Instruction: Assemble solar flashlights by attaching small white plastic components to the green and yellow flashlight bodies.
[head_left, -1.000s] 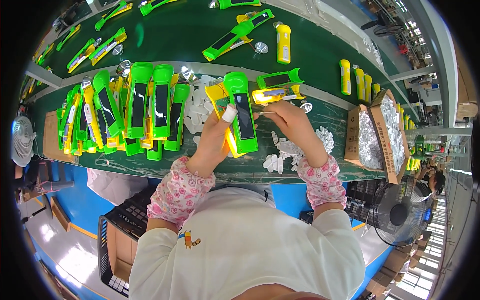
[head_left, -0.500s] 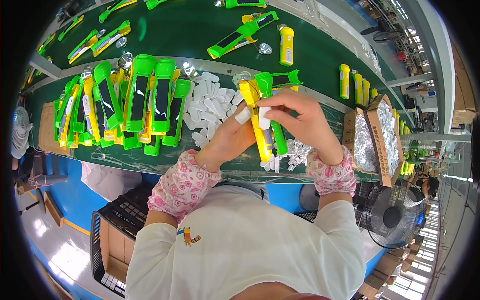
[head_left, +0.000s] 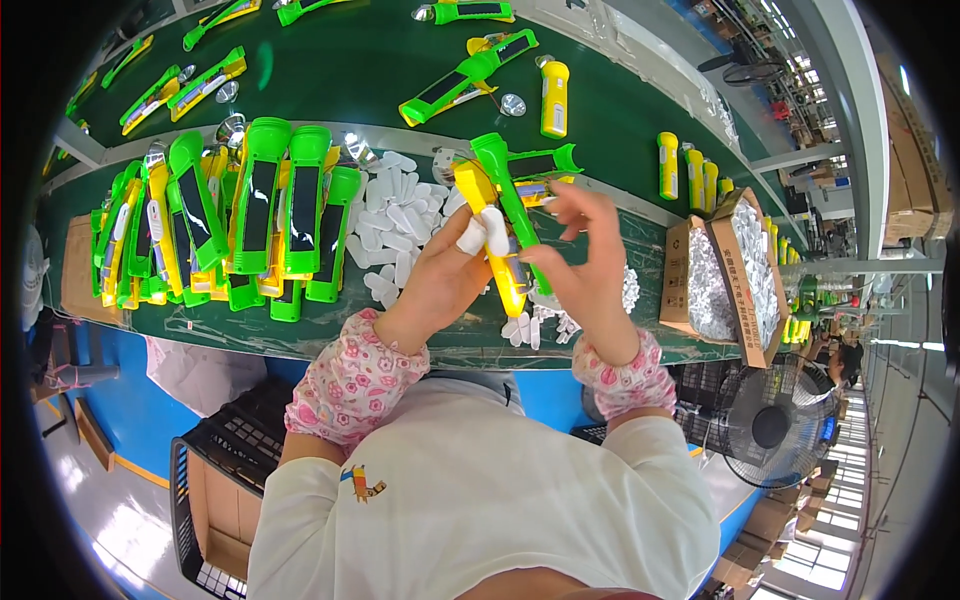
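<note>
My left hand point(head_left: 440, 285) grips the yellow half-shell point(head_left: 508, 285) of a flashlight above the front of the bench. White tape wraps its thumb. A white oval plastic piece point(head_left: 495, 232) lies on the yellow shell beside that thumb. The green half-shell point(head_left: 512, 190) is spread apart along the right side of the yellow one. My right hand point(head_left: 597, 265) is just right of the shells with fingers apart and nothing visible in them; its thumb tip is near the green shell, and I cannot tell whether they touch. Behind the hands is a pile of similar white pieces point(head_left: 397, 215).
Several green-and-yellow flashlights point(head_left: 265, 200) are heaped on the left. At the right stands a cardboard box point(head_left: 742, 300) of small shiny parts. Farther back, a green surface point(head_left: 330, 80) carries more flashlights and an upright yellow one point(head_left: 555, 100). A black fan point(head_left: 775, 425) is at lower right.
My right hand has let go of the white piece, which now rests on the yellow shell, and has drawn away with its fingers spread. The whole view has shifted slightly.
</note>
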